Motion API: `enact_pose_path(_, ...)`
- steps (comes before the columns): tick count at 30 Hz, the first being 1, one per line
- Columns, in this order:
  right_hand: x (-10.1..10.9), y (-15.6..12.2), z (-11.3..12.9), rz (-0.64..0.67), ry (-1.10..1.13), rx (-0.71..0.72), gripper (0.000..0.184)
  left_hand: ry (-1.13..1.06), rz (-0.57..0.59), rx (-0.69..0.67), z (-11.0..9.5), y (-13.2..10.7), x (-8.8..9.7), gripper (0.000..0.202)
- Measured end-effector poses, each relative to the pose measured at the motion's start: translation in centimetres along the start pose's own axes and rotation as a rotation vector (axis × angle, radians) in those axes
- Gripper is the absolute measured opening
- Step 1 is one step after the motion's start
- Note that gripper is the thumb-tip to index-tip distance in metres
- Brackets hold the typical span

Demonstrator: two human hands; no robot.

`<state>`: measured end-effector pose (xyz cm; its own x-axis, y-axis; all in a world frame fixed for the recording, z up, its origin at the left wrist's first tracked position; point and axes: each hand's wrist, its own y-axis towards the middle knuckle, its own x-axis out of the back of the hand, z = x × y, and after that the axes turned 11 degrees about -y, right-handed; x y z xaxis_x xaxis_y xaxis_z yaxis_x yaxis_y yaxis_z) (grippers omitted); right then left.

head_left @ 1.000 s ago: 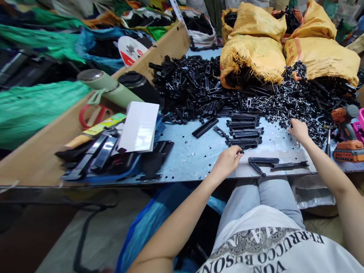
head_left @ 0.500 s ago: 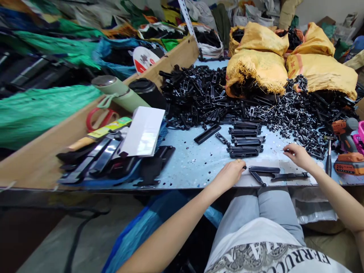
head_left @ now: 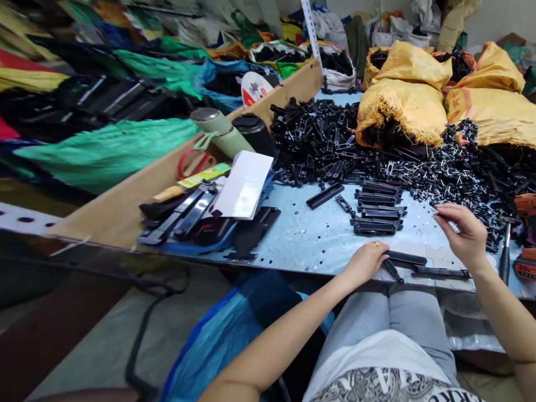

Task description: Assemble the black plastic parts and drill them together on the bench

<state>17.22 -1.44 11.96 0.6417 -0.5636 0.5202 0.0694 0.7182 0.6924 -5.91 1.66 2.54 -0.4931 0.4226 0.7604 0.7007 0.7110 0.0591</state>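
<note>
My left hand (head_left: 366,261) rests on the blue table's (head_left: 301,234) near edge, its fingers curled onto the end of a flat black plastic strip (head_left: 405,258). A second long black strip (head_left: 441,272) lies just right of it. My right hand (head_left: 463,234) hovers above the table with its fingertips pinched on a small dark part that I cannot make out clearly. Behind the hands stands a neat stack of black strips (head_left: 379,209), and beyond it a big heap of loose black parts (head_left: 326,142) with small metal pins (head_left: 456,167).
Yellow sacks (head_left: 404,100) lie at the back. An orange drill (head_left: 528,234) and a hammer (head_left: 505,251) sit at the right edge. On the left of the table are a white card (head_left: 245,184), red scissors (head_left: 195,163), a green flask (head_left: 220,134) and a wooden board wall (head_left: 125,206).
My right hand came back from the heap of pins toward me, pinching something small. My left hand slid onto the end of the black strip. The camera swung left.
</note>
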Motion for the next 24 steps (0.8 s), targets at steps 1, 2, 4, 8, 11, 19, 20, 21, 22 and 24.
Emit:
enact_pose_path(1,0.0,0.4,0.0,-0.034,0.001,-0.011,0.012,-0.013,-0.018,0.006,0.3,-0.1,-0.4,0.019)
enact_pose_path(2,0.0,0.7,-0.1,-0.058,-0.001,-0.028,0.013,-0.023,-0.030,0.008,0.5,-0.3,-0.7,0.020)
enact_pose_path(4,-0.3,1.0,-0.4,-0.080,-0.003,-0.066,0.016,-0.041,-0.054,0.009,0.9,-0.5,-1.5,0.022)
enact_pose_path(8,-1.4,0.7,-1.7,-0.024,0.014,-0.106,0.019,-0.115,-0.180,0.019,1.4,-0.9,-2.6,0.025)
enact_pose_path(11,-2.5,0.0,-2.7,0.054,0.002,-0.122,0.021,-0.164,-0.241,-0.007,1.6,-1.1,-3.3,0.023)
enact_pose_path(19,-5.4,-1.9,-2.7,0.320,0.030,-0.099,0.021,-0.119,-0.325,-0.056,2.2,-2.1,-3.4,0.021)
enact_pose_path(20,-5.5,-2.0,-2.6,0.345,0.038,-0.088,0.020,-0.122,-0.346,-0.051,2.4,-2.3,-3.2,0.021)
enact_pose_path(21,-5.5,-2.1,-2.5,0.365,0.041,-0.079,0.020,-0.131,-0.366,-0.041,2.6,-2.5,-3.1,0.021)
enact_pose_path(22,-5.4,-2.2,-2.4,0.381,0.034,-0.077,0.021,-0.145,-0.380,-0.029,2.8,-2.7,-3.0,0.022)
enact_pose_path(24,-4.9,-2.4,-2.5,0.436,-0.006,-0.096,0.023,-0.185,-0.393,-0.003,3.2,-2.9,-2.9,0.021)
